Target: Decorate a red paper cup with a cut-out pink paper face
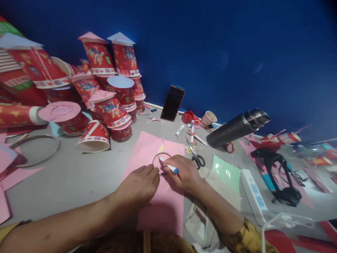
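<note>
A pink sheet of paper (pixel 143 149) lies in front of me with a thin grey ring (pixel 156 157) flat on it. My left hand (pixel 143 182) rests on the sheet with its fingers curled together at the ring's near-left edge; the fingertips are partly hidden. In my right hand (pixel 184 172) is a white marker (pixel 170 167) with a blue end, its tip pointing toward the inside of the ring. Black-handled scissors (pixel 196 156) lie just beyond my right hand.
Stacked red paper cups (pixel 112 109) with paper tops stand at the left, near a larger ring (pixel 56 151). Along the back are a phone (pixel 172 103), a glue stick (pixel 179 130) and a dark flask (pixel 231 130). A power strip (pixel 254 193) and a black strapped device (pixel 276 172) lie right.
</note>
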The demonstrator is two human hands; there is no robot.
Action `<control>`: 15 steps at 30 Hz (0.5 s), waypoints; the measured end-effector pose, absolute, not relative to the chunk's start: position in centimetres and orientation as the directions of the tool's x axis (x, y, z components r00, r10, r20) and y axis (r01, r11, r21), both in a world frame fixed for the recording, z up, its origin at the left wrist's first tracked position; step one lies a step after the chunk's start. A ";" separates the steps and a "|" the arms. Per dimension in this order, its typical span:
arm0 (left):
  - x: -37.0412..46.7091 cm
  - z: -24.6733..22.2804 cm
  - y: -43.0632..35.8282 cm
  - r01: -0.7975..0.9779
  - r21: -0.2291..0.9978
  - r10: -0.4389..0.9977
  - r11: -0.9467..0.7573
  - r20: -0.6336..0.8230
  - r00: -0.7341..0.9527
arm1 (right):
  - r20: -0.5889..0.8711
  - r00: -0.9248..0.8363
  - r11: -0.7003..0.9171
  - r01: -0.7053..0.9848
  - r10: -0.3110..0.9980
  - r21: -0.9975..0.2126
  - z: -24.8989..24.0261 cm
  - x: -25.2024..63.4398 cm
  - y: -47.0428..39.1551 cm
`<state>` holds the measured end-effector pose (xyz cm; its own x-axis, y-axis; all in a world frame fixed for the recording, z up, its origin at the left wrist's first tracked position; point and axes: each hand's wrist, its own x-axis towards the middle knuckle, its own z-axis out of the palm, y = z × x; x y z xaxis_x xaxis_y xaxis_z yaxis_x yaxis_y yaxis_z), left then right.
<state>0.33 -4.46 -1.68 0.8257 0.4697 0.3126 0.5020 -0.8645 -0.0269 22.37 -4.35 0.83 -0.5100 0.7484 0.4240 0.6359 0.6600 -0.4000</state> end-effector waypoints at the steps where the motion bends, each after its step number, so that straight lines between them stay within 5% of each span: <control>1: 0.3 -1.6 -4.5 0.501 -0.030 0.468 -0.865 0.308 0.828 | 0.410 -0.512 0.654 0.643 0.754 -0.399 0.9 22.3 -4.3; 15: 0.4 -1.3 -4.5 0.506 0.019 0.498 -0.862 0.216 0.840 | 0.305 -0.498 0.581 0.745 0.812 -0.328 1.2 22.6 -3.8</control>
